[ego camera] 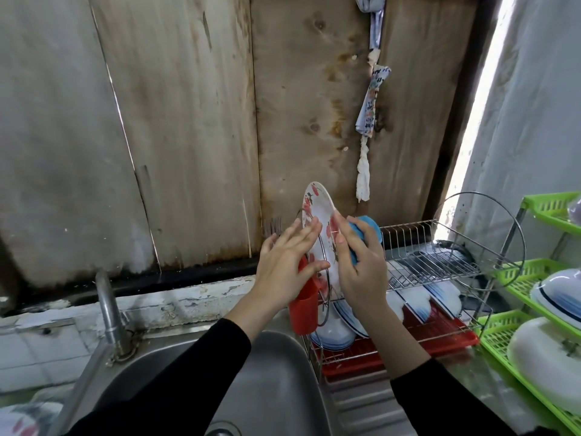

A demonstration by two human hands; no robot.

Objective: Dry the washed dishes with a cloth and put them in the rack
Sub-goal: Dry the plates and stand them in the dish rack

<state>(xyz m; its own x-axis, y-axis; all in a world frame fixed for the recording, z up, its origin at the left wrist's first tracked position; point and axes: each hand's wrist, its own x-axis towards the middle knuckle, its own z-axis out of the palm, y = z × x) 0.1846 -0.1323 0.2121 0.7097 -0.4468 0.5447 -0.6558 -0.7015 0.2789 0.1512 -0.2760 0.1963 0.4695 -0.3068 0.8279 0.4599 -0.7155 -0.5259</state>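
A white plate with a red flower pattern (316, 212) stands on edge above the left end of the wire dish rack (440, 262). My left hand (287, 265) lies flat against the plate's near face with straight fingers, thumb at the lower rim. My right hand (358, 265) grips a folded blue cloth (366, 236) and presses it on the plate's other side, fingertips on the rim. Several white plates with blue rims (345, 325) stand in the rack's lower tier over a red drip tray (440, 341).
A red cutlery cup (301, 313) hangs on the rack's left end with forks behind it. A steel sink (251, 388) and tap (108, 309) lie below left. Green plastic shelves (534, 309) with white dishes stand at the right. Rags hang on the wooden wall.
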